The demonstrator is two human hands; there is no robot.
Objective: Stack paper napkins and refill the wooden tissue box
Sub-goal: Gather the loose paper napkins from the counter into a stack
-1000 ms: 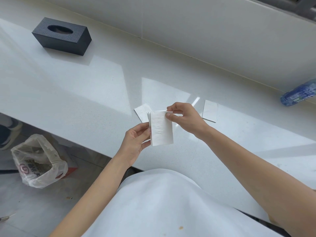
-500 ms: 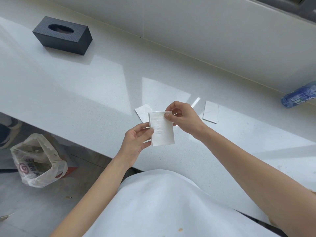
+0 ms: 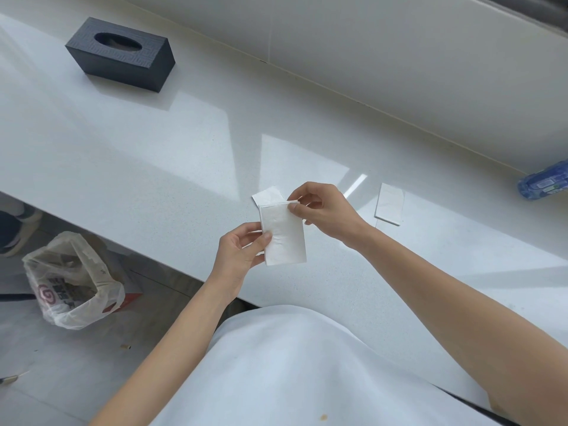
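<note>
White counter [image 3: 153, 167]; both hands pinch folded white napkin [image 3: 284, 233], flat, rectangular.

A white speckled bench [image 3: 159, 155] stretches before me, with sunlit patches across it. Behind it rises a pale wall [image 3: 384, 56]. At the far right a blue plastic bottle [image 3: 543, 182] lies on its side on the bench, against the wall. Down on the tiled floor [image 3: 61, 364] to my left, a thin plastic bag [image 3: 72, 281] stands open beside a red-edged box [image 3: 130, 298]. My white garment [image 3: 292, 370] fills the near view.
</note>
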